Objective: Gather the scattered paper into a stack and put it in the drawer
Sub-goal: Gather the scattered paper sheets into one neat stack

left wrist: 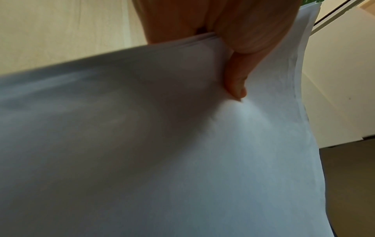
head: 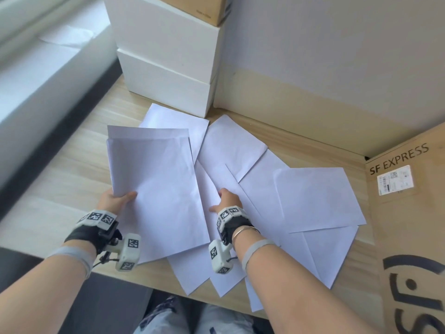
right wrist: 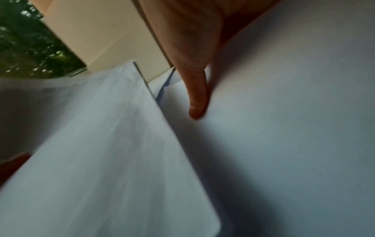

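My left hand (head: 118, 198) grips a stack of white paper (head: 163, 189) by its left edge and holds it lifted just above the wooden table (head: 72, 165). In the left wrist view the thumb (left wrist: 237, 80) presses on top of the stack (left wrist: 182, 144), with the fingers under it. Several loose white sheets (head: 313, 196) lie fanned and overlapping to the right. My right hand (head: 225, 201) is on them next to the stack, pinching one loose sheet (right wrist: 284, 128). Its thumb (right wrist: 196, 102) lies on top and its fingers are hidden beneath. No drawer is in view.
Two stacked white boxes (head: 168, 68) with a brown carton (head: 204, 8) on top stand at the back of the table. A large SF Express cardboard box (head: 409, 213) blocks the right side. Some sheets overhang the table's near edge above my knees.
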Motion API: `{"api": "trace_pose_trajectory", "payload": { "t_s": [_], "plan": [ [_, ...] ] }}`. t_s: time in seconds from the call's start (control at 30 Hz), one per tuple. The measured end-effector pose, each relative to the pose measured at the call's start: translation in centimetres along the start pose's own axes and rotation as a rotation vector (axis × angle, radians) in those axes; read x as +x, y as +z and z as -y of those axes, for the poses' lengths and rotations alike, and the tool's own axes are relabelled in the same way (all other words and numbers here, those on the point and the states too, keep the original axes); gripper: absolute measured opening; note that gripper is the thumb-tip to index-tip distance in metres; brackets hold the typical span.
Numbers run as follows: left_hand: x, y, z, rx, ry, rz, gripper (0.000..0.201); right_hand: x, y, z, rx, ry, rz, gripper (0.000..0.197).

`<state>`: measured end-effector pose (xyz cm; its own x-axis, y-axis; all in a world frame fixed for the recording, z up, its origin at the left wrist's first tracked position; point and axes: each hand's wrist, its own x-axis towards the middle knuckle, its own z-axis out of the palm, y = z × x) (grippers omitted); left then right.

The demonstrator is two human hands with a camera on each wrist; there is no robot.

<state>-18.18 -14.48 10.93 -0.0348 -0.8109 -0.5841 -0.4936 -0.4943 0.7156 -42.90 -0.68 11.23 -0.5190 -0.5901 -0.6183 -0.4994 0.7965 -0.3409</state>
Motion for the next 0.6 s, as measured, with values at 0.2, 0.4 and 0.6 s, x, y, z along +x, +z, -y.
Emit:
{"api": "trace_pose_trajectory", "payload": {
  "t_s": [0.2, 0.4, 0.6],
  "plan": [
    [-0.1, 0.5, -0.3, 0.03, -0.011, 0.027, 0.043, 0.6, -3.6, -3.0, -0.06, 0.151, -0.075, 0.042],
    [-0.3, 1.6, -0.6, 0.052, -0.017, 0.06, 0.044, -0.1, -2.9, -5.4, -0.111, 0.232, -0.105, 0.04],
    [-0.6, 2.5, -1.0, 0.094, -0.003, 0.063, 0.043, -0.6, -2.5, -5.9, -0.008, 0.157, -0.099, 0.042]
  ]
}}
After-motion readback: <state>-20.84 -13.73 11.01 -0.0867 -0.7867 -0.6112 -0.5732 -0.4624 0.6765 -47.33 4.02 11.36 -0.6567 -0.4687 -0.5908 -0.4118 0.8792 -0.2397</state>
